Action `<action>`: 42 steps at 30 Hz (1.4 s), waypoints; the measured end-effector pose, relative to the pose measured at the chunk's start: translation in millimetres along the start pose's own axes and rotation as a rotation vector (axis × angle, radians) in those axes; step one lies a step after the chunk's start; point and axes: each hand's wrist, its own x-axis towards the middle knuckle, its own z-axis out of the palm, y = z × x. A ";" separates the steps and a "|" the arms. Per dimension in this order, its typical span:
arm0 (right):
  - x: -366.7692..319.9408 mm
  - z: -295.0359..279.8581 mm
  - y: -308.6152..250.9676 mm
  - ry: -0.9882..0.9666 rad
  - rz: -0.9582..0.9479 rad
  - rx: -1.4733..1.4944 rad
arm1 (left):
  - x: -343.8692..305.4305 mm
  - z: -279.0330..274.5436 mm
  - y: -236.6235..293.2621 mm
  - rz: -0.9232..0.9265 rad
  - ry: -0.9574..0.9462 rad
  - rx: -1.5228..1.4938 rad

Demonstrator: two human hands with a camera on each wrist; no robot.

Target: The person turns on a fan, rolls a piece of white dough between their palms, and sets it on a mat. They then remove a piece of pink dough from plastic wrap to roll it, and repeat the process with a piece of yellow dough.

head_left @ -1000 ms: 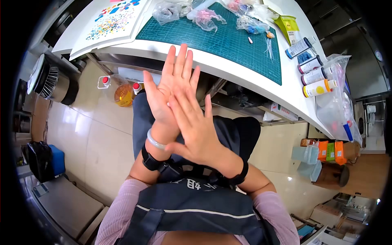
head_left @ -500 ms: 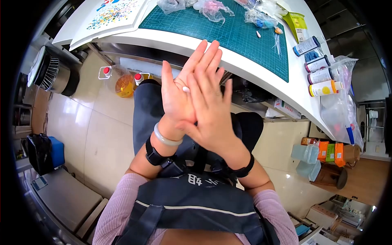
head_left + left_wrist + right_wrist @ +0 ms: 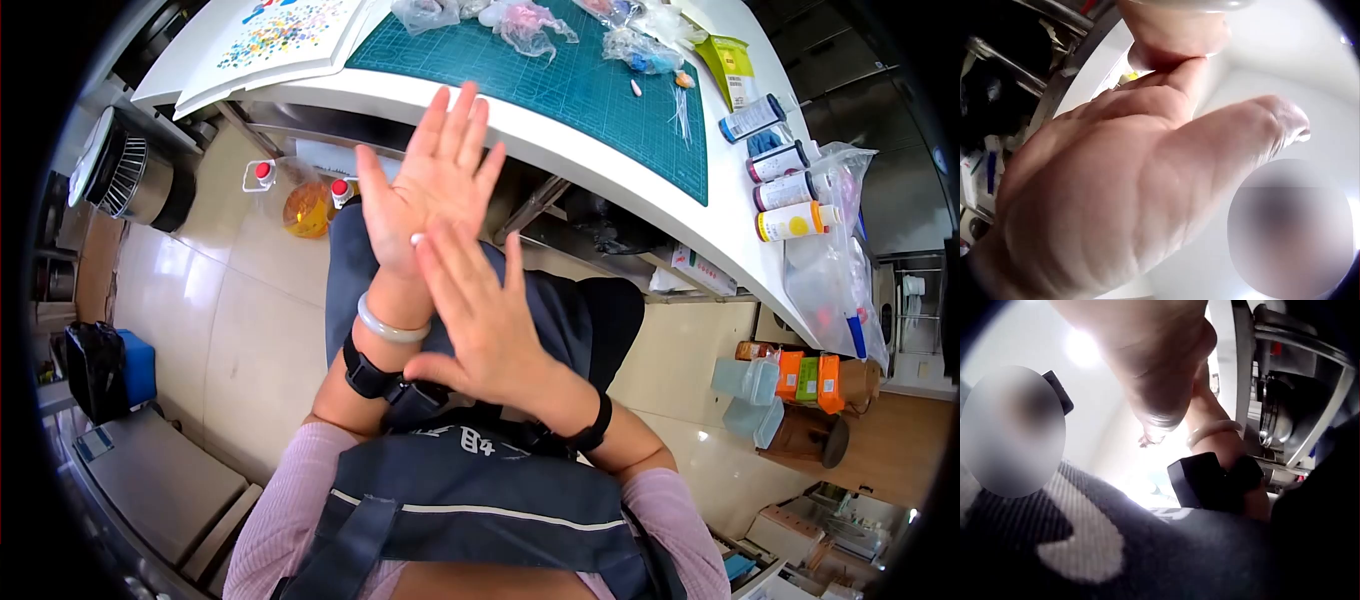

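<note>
In the head view my left hand [image 3: 428, 190] is held palm up over my lap, fingers straight. Flat over its heel lies my right hand [image 3: 485, 325], its fingers extended and its thumb out to the side. A small white lump [image 3: 417, 240] shows on the heel of the left palm, right at the right fingertips. The left wrist view is filled by the left hand's thumb and palm base [image 3: 1110, 187], with the right hand [image 3: 1175, 31] at the top. Neither wrist view shows the lump.
A green cutting mat [image 3: 560, 110] covers part of the white table [image 3: 300, 112]. On it lie plastic-wrapped bundles [image 3: 525, 25] and a small pale pink piece [image 3: 636, 88]. Several bottles [image 3: 790, 222] line the right edge. Oil jugs [image 3: 305, 210] stand on the floor.
The right hand slides up toward the left fingers, then back to the heel of the palm. The white lump shifts with it. Both hands swing right and then back left.
</note>
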 end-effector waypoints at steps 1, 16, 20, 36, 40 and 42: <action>3.5 0.6 5.2 0.022 0.019 -0.059 | -4.6 2.1 -5.7 -0.049 -0.015 -0.029; 22.6 -27.5 34.4 0.162 0.069 -0.099 | -8.3 13.4 -17.5 -0.215 -0.095 -0.192; 14.7 -24.3 24.8 0.136 0.064 -0.143 | -5.9 11.7 -12.0 -0.175 -0.140 -0.207; 22.1 -8.3 39.8 0.461 0.017 0.063 | -17.3 4.4 -24.4 -0.256 -0.026 0.045; 29.3 -23.7 49.1 0.533 0.027 0.091 | -13.3 2.7 -22.7 -0.313 0.022 0.100; 38.2 -52.1 69.7 0.598 0.160 0.042 | -8.8 -1.9 -19.7 -0.264 -0.004 0.266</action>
